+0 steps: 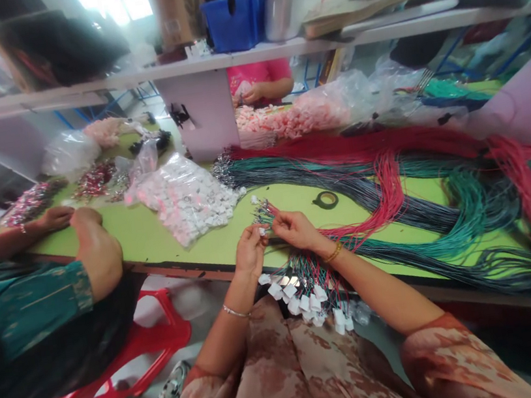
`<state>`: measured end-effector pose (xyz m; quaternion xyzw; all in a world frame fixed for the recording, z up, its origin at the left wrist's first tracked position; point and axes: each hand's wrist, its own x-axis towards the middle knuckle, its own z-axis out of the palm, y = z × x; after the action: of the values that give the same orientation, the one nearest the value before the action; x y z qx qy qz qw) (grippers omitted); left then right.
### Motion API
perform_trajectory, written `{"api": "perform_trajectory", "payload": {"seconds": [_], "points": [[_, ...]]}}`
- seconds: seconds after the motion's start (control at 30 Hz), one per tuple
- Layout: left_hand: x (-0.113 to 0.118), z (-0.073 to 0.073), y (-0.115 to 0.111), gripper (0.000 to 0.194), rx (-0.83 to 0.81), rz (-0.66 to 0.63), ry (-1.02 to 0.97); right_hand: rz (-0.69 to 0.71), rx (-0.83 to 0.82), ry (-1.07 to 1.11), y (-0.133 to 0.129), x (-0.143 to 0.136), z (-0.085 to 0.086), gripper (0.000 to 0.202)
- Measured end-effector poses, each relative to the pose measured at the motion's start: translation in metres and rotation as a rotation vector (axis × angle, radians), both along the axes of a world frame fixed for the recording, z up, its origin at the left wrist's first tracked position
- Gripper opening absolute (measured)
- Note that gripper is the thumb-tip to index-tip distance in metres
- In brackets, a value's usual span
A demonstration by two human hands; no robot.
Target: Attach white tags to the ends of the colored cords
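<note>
Between the fingertips of my left hand (251,248) is a small white connector (263,231). My right hand (295,228) is closed beside it, pinching a thin wire that runs toward the connector; the exact grip is too small to make out. Just beyond my fingers lie the metal-tipped ends of several wires (262,210). Below my wrists, a bunch of wires with white connectors (304,299) hangs over the table's front edge. Long red wires (384,199) and green wires (473,202) stretch off to the right.
A clear bag of white connectors (189,200) rests left of my hands on the green table (152,238). A roll of black tape (325,200) lies to the right. One co-worker's arm (96,239) leans at the left; another person (261,82) sits across, behind pink parts (294,118).
</note>
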<state>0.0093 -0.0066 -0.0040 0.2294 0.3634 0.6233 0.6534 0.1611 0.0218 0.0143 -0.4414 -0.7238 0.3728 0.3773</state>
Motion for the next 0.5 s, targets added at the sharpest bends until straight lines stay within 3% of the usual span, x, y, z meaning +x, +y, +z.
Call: {"api": "perform_trajectory", "payload": {"seconds": [0.27,0.5], "points": [[0.005,-0.006,-0.003,0.027,-0.019,0.000,0.071,0.015,0.070,-0.109,-0.005,-0.005,-0.001,0.017],[0.004,-0.011,-0.005,0.029,-0.015,0.055,0.082,0.109,0.147,-0.168,-0.006,-0.005,0.003,0.012]]}}
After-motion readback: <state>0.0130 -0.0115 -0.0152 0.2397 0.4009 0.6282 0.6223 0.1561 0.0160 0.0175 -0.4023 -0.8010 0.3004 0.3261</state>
